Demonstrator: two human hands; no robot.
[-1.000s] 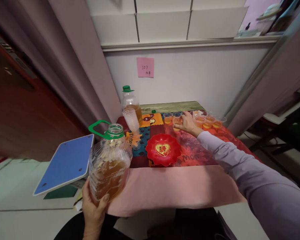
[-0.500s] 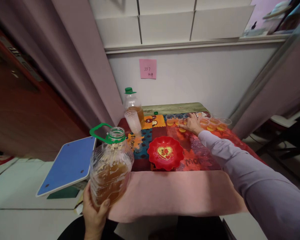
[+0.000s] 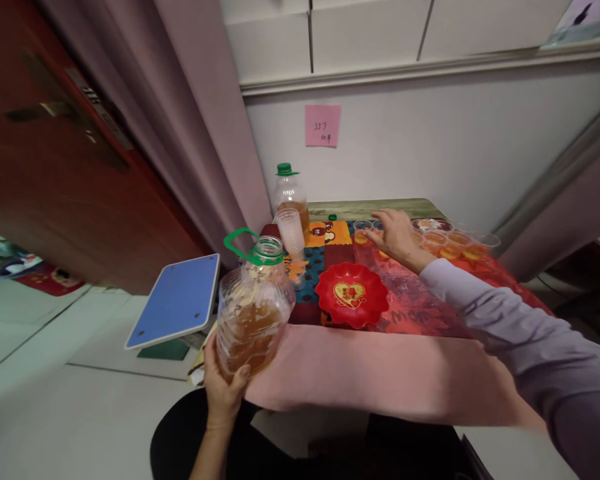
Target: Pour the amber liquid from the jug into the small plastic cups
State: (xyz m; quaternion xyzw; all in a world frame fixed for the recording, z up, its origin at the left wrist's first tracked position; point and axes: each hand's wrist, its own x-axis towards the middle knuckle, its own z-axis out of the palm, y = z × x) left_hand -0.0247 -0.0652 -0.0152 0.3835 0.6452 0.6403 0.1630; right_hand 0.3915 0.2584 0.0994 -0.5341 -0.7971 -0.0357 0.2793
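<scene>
My left hand (image 3: pixel 225 383) is wrapped round the lower part of a clear plastic jug (image 3: pixel 255 330) holding amber liquid. The jug is uncapped, with a green ring handle (image 3: pixel 237 243) at its neck. Over the table's far right side, my right hand (image 3: pixel 400 239) is stretched out with its fingers apart. It hovers by a cluster of clear plastic cups (image 3: pixel 435 240) with some amber liquid in them, and hides part of the cluster. Whether a fingertip touches a cup, I cannot tell.
A red scalloped bowl (image 3: pixel 330 307) sits mid-table. Behind the held jug stand a tall stack of clear cups (image 3: pixel 291 233) and a second jug with a green cap (image 3: pixel 285 170). A loose green cap (image 3: pixel 333 217) lies farther back. At left is a blue board (image 3: pixel 177 297).
My right hand has lifted off the cups and its fingers have spread. The view has turned left, so everything appears shifted right. My left hand still holds the jug.
</scene>
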